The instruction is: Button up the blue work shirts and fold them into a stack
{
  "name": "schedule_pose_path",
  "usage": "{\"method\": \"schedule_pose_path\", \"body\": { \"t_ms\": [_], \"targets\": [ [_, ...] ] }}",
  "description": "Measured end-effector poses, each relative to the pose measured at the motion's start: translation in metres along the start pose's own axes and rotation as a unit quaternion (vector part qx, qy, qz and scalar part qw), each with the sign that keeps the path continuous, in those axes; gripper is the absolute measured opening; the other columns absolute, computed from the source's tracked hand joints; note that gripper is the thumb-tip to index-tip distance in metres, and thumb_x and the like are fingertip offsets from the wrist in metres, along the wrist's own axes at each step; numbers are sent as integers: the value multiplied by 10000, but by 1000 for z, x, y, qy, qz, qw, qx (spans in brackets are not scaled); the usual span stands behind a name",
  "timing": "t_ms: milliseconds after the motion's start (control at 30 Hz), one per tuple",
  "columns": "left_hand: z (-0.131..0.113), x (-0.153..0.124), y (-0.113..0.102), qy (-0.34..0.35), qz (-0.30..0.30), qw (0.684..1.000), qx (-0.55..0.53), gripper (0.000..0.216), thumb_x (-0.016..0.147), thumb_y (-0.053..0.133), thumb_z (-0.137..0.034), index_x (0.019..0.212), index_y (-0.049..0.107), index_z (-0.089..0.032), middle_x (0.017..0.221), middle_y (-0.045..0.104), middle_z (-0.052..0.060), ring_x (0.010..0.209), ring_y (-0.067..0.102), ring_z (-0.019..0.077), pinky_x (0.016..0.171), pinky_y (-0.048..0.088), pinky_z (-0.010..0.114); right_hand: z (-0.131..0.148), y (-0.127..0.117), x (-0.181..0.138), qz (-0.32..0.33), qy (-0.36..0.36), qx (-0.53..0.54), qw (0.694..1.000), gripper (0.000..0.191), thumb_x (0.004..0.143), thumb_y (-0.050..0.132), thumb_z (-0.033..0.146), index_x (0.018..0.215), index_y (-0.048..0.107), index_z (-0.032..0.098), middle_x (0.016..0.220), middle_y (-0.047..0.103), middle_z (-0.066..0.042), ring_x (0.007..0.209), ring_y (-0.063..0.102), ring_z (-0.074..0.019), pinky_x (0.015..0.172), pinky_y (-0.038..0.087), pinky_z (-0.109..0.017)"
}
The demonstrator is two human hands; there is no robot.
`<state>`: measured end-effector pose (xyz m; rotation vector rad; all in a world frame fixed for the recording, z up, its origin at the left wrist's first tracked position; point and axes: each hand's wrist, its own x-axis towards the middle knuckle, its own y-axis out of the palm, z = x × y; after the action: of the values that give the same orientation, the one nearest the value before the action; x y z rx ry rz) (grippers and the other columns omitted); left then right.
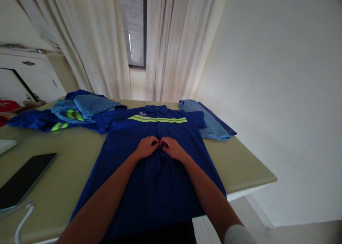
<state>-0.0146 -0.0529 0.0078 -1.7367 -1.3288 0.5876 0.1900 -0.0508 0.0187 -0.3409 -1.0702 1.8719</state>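
A dark blue short-sleeved work shirt (pixel 128 197) lies front side up, its collar at the far end and a yellow-green reflective stripe across the chest. Its lower hem hangs over the near table edge. My left hand (pixel 146 146) pinches the left side of the shirt's front placket below the chest. Close against it, my right hand (pixel 172 148) grips the placket's other side. Both sets of fingers are closed on the cloth, which puckers just below them. Whatever small fastening lies between the fingertips is hidden.
Crumpled blue clothes (pixel 91 106) with reflective stripes lie at the back left of the table (pixel 240 162). A folded light blue garment (pixel 213 124) is at the back right. A tablet (pixel 26 179) and a white cable (pixel 22 222) are on the left. Curtains (pixel 98 40) hang behind.
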Motion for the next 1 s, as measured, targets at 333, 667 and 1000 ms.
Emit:
{"method": "schedule_pose_path", "body": {
  "t_ms": [333,667,1000],
  "targets": [
    [10,3,5,-7,-24,991,-130,226,908,573,-379,964,737,-234,958,777,6,875,692,190,801,481,295,1,-1,1,-21,-10,-86,996,78,863,797,230,899,735,202,816,624,9,729,557,-118,663,350,-237],
    [0,1,3,-49,-43,990,-125,210,909,573,-340,987,736,-232,940,778,10,857,693,192,780,485,291,4,3,3,-49,-31,-104,993,84,911,686,196,829,704,196,766,575,12,692,513,-118,664,346,-245],
    [-7,-3,4,-26,-69,993,-95,212,930,568,-334,1008,742,-241,937,781,11,858,702,202,764,468,297,-7,3,5,-37,-11,0,999,56,865,689,142,826,715,174,720,572,30,660,508,-107,643,334,-236]
  ]
}}
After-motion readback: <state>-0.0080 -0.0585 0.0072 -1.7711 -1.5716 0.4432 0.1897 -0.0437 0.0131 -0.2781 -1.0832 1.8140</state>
